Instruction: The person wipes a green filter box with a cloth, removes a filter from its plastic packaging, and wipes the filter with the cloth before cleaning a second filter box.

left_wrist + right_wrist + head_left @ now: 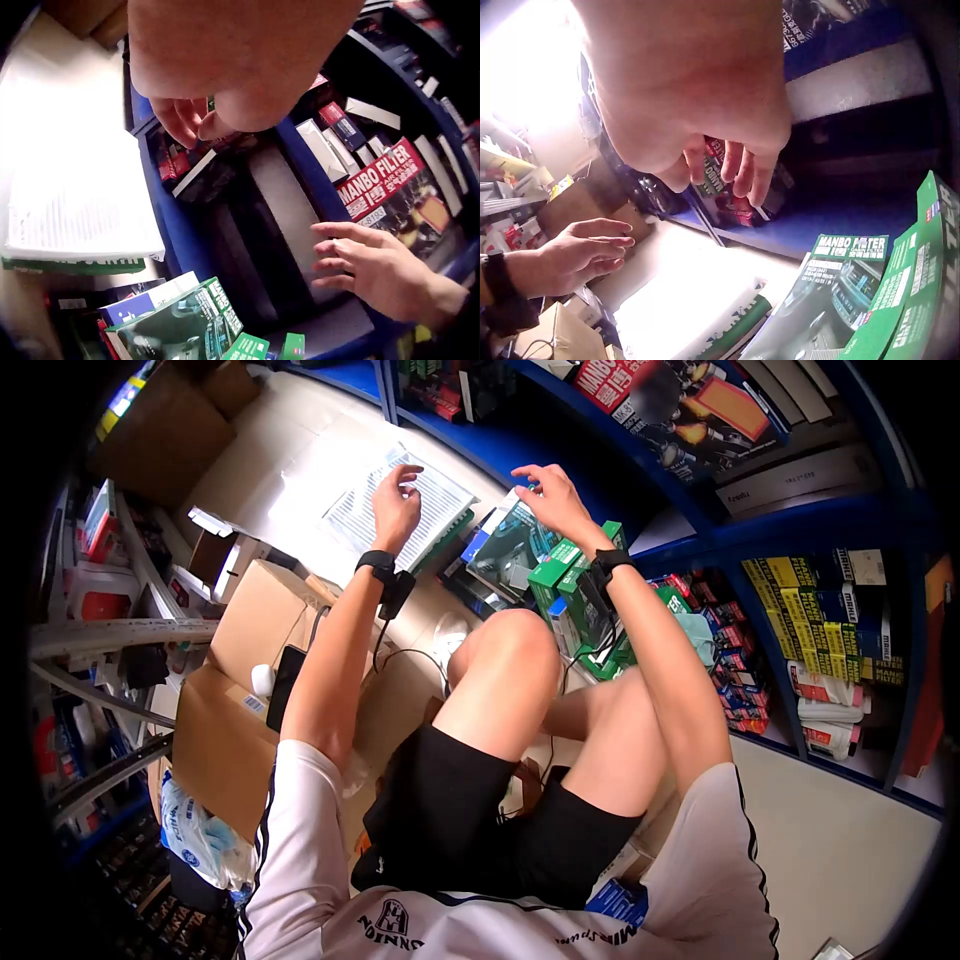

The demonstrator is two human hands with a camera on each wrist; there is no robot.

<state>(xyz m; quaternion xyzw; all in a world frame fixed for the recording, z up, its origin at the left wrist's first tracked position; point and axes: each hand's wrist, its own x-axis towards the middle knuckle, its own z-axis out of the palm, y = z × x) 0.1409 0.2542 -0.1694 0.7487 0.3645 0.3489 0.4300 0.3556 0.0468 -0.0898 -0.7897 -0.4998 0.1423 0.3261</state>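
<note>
The pleated filter (440,510) is seen below the empty, loosely bent fingers of the left hand (396,512), the nearer; its long axis cannot be determined. Nothing is grasped by the right hand (558,502).

Counting now: one left hand (397,510), one right hand (556,502), so two hands, and two black wrist straps (376,564)! One pleated panel (437,515) on top, one phone (288,685), one plastic bag (195,830). Green boxes (560,575), at least two! Yellow-and-black boxes (800,600), many, too tightly stacked for an exact tally.
</note>
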